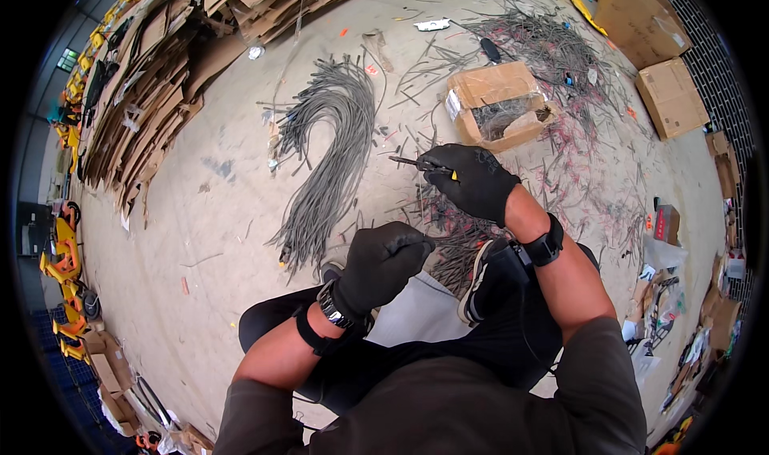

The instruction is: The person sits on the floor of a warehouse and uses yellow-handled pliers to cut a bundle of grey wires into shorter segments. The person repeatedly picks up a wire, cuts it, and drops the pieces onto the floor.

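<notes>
My right hand, in a black work glove, grips a pair of pliers or cutters whose dark jaws point left. Lower and to the left, my left hand, gloved too, is curled closed near my knees; whether something thin sits between its fingertips I cannot tell. A long curved bundle of grey cables lies on the floor beyond my left hand. Between my hands and my right shoe, a heap of cut cable pieces with reddish bits covers the floor.
An open cardboard box with dark contents stands beyond my right hand. Behind it spreads a large pile of cable scraps. Flattened cardboard is stacked at the far left. A closed carton stands at the right, near a brick-patterned wall.
</notes>
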Available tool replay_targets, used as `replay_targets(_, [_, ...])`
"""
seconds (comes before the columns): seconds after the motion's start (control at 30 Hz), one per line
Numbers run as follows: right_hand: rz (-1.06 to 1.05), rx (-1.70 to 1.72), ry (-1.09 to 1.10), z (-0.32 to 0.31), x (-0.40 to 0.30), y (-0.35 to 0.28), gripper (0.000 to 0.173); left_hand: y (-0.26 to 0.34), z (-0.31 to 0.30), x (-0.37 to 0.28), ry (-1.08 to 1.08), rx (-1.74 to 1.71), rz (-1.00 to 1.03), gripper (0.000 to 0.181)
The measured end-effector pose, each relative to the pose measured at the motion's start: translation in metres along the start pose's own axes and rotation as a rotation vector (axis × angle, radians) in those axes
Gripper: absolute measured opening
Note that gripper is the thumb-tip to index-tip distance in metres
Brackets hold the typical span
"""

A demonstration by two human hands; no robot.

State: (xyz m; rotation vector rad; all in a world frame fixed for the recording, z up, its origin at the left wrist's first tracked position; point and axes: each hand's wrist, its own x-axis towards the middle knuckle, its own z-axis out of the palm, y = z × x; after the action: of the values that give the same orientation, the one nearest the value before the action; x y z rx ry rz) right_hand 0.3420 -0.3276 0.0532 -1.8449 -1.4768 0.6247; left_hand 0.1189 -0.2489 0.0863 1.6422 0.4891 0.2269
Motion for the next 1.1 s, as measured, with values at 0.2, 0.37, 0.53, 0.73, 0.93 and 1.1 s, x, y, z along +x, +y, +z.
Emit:
replay_targets(0.2, [-0.070, -0.080, 0.037, -0.002, -0.001, 0.008, 0.024, -0.003, -0.003, -0.002, -0.051, 0.006, 0.001, 0.012])
replay_targets(0.37, [-0.056, -0.065, 0.009, -0.003, 0.000, 0.008, 0.022, -0.005, -0.007, -0.002, -0.125, -0.025, -0.003, 0.011])
replay_targets(0.53, [0.005, -0.137, 0.054, -0.008, 0.006, 0.025, 0.024, 0.003, -0.002, -0.007, -0.383, -0.015, 0.290, 0.010])
replay_targets(0.73, [0.047, -0.172, 0.301, -0.063, 0.016, 0.045, 0.030, -0.009, 0.003, -0.009, -0.146, -0.043, 0.091, 0.015])
replay_targets(0.93, [0.235, 0.298, 0.088, -0.060, 0.003, 0.009, 0.034, 0.008, -0.022, 0.020, 0.266, -0.121, -0.287, 0.018])
replay_targets(1.1, [-0.102, 0.630, -0.161, -0.018, -0.002, -0.039, 0.054, -0.001, -0.022, 0.019, 0.104, -0.220, -0.297, 0.016])
